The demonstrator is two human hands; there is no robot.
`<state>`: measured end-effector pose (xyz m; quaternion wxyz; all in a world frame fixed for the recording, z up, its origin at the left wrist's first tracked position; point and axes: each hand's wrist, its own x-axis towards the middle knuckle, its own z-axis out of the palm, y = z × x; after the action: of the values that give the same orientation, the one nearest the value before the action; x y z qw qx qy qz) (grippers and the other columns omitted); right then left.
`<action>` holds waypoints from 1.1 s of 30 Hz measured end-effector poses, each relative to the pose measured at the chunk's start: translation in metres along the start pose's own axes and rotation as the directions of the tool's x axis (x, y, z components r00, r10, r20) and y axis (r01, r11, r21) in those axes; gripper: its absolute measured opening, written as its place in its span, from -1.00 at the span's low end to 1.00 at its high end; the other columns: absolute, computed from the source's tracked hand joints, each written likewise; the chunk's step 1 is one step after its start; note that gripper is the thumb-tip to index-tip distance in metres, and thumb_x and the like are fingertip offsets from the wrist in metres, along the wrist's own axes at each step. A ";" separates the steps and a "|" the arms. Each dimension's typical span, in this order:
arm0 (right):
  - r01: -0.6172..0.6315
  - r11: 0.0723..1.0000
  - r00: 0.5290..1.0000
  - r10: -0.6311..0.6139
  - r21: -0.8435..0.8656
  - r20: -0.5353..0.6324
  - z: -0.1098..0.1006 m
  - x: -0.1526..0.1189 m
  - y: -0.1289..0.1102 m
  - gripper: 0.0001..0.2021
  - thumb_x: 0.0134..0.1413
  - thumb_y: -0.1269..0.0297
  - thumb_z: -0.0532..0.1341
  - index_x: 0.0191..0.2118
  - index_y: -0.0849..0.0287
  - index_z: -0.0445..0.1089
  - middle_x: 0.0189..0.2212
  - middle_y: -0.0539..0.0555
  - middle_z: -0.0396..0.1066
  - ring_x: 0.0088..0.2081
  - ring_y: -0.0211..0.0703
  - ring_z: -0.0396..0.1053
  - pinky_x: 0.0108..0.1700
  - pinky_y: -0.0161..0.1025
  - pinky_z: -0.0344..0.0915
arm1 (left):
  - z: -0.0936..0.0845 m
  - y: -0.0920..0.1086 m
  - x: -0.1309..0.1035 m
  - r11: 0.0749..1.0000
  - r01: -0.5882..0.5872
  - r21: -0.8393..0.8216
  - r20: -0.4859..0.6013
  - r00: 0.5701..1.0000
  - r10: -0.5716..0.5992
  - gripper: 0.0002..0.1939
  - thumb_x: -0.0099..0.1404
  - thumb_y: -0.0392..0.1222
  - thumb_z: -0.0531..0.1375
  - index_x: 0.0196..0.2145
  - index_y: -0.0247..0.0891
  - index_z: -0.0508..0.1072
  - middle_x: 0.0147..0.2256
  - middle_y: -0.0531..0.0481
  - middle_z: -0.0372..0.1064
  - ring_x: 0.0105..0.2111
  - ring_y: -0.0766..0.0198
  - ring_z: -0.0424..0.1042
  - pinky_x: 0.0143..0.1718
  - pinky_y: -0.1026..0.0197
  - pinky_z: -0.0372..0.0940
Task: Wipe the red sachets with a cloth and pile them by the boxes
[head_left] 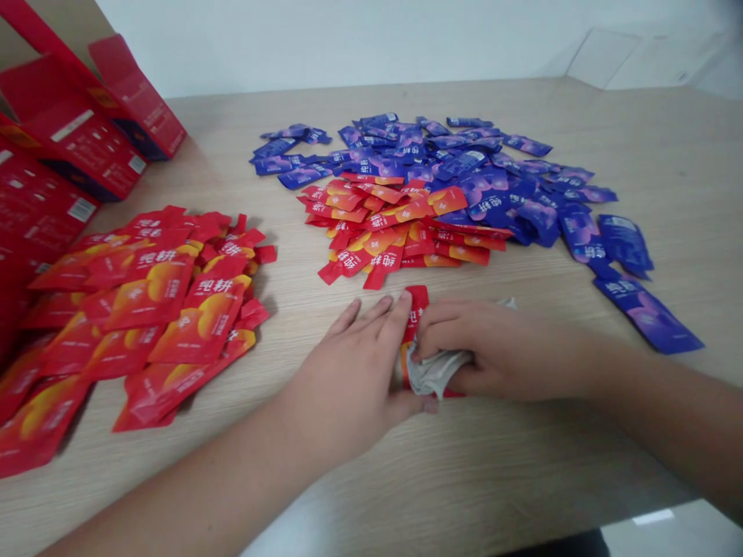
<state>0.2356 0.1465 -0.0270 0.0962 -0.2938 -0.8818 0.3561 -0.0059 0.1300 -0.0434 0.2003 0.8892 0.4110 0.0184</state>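
Near the front of the table, a red and orange pouch (pixel 419 303) lies flat, largely covered by my hands. My left hand (pixel 363 360) rests against its left side with fingers stretched out, the thumb at its lower end. My right hand (pixel 499 348) is closed around a crumpled whitish wipe or cloth (pixel 438 370), pressed onto the pouch. Just beyond my hands is a pile of small red sachets (pixel 400 224). Larger red pouches (pixel 156 302) lie heaped to the left of my left hand.
Many blue-purple sachets (pixel 487 186) spread across the middle and right of the wooden table (pixel 655 162), with one sachet (pixel 647 313) lying nearest my right forearm. Open red boxes (pixel 75 139) stand at the left. A white wall (pixel 371 39) rises behind the table.
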 end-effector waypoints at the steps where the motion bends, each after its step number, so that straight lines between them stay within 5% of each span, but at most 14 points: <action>1: -0.022 1.000 0.999 0.022 -0.022 -0.026 -0.002 0.003 0.002 -0.76 0.16 0.58 0.36 -0.12 0.12 0.57 -0.03 0.10 0.59 0.12 0.02 0.47 0.26 -0.01 0.33 | 0.000 0.000 0.000 1.000 0.000 -0.001 0.007 1.000 0.000 0.29 0.29 0.29 0.47 0.60 -0.42 -0.11 0.53 -0.43 0.06 0.55 -0.15 0.09 0.58 -0.29 -0.05; 8: -0.114 0.988 0.981 0.095 -0.108 -0.172 -0.010 0.013 0.017 -0.80 0.07 0.54 0.33 -0.19 0.15 0.54 -0.17 0.08 0.55 -0.09 -0.01 0.50 0.03 -0.10 0.40 | 0.003 0.001 -0.003 1.000 -0.027 0.011 -0.049 0.998 0.027 0.09 0.42 0.23 0.39 0.56 -0.42 -0.02 0.48 -0.43 0.19 0.51 -0.17 0.19 0.55 -0.30 0.02; 18: -0.264 0.888 0.928 0.128 -0.375 -0.351 0.003 0.013 0.032 -0.79 0.24 0.45 0.22 -0.03 0.20 0.47 -0.03 0.26 0.50 0.03 0.19 0.48 0.07 0.05 0.41 | 0.006 0.006 -0.002 0.999 -0.014 0.049 -0.127 0.992 0.020 -0.02 0.47 0.20 0.30 0.55 -0.45 0.02 0.44 -0.39 0.28 0.47 -0.16 0.26 0.53 -0.30 0.08; 24: -0.233 0.951 0.877 0.115 -0.204 -0.467 -0.008 -0.002 0.034 -0.77 0.28 0.39 0.27 0.03 0.07 0.44 -0.04 0.12 0.55 -0.02 0.06 0.52 0.05 -0.03 0.44 | 0.007 0.006 -0.004 1.000 -0.009 0.030 -0.131 0.991 0.013 -0.06 0.47 0.17 0.28 0.54 -0.42 0.05 0.43 -0.37 0.30 0.47 -0.14 0.26 0.54 -0.32 0.03; 26: -0.129 0.985 0.920 0.075 -0.117 -0.385 -0.012 -0.011 0.025 -0.74 0.27 0.37 0.31 0.05 0.03 0.45 -0.06 0.07 0.57 -0.07 0.00 0.54 -0.01 -0.08 0.46 | 0.005 0.005 -0.005 1.000 -0.008 0.022 -0.132 0.991 0.011 -0.07 0.47 0.16 0.27 0.54 -0.40 0.04 0.44 -0.35 0.29 0.49 -0.13 0.24 0.55 -0.35 -0.03; 29: 0.024 0.999 0.996 -0.022 0.023 -0.084 -0.014 -0.019 0.010 -0.70 0.25 0.45 0.33 0.04 -0.02 0.49 -0.04 0.00 0.60 -0.03 -0.07 0.55 0.04 -0.15 0.47 | 0.002 0.004 -0.008 1.000 -0.017 0.016 -0.122 0.992 0.018 -0.08 0.45 0.06 0.26 0.56 -0.36 0.00 0.48 -0.32 0.23 0.51 -0.11 0.19 0.58 -0.43 -0.19; 33: 0.004 0.995 0.998 -0.009 0.098 0.058 -0.010 -0.016 -0.001 -0.61 0.20 0.59 0.32 0.04 -0.01 0.56 0.03 0.00 0.61 0.09 -0.08 0.53 0.20 -0.18 0.40 | -0.002 0.000 -0.009 0.999 -0.044 0.017 -0.090 0.995 0.045 -0.09 0.40 -0.06 0.23 0.56 -0.36 0.01 0.53 -0.29 0.12 0.55 -0.11 0.11 0.58 -0.44 -0.20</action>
<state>0.2521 0.1421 -0.0179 0.0857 -0.2754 -0.8667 0.4069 -0.0119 0.1239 -0.0403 0.1744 0.8978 0.4000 0.0600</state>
